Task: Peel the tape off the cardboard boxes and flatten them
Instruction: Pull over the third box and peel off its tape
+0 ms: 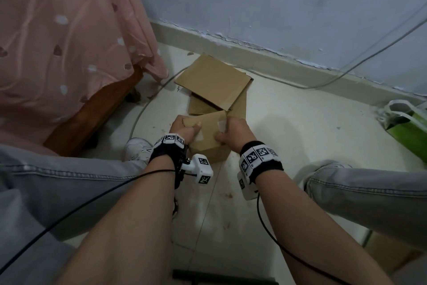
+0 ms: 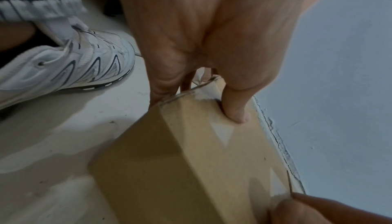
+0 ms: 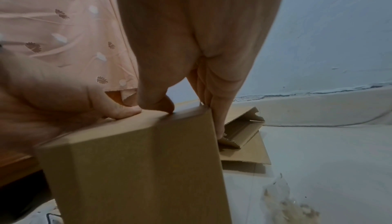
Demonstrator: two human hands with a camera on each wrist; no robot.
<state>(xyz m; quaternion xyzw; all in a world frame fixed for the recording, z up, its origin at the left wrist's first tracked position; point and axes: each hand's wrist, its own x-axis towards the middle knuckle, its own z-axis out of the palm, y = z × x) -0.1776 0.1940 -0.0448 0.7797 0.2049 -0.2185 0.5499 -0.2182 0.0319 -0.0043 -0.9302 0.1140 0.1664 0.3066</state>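
On pale tiled floor, small brown cardboard box gripped by left hand and right hand; best steadied, clear tape peeled slowly.

A pale tiled floor meets a light blue wall with flaking paint above the skirting. Left of that wall, a pink leaf-patterned bedcover drapes over a brown wooden bed frame. The light is dim.

Left hand and right hand outstretched, fingers curled, gripping.
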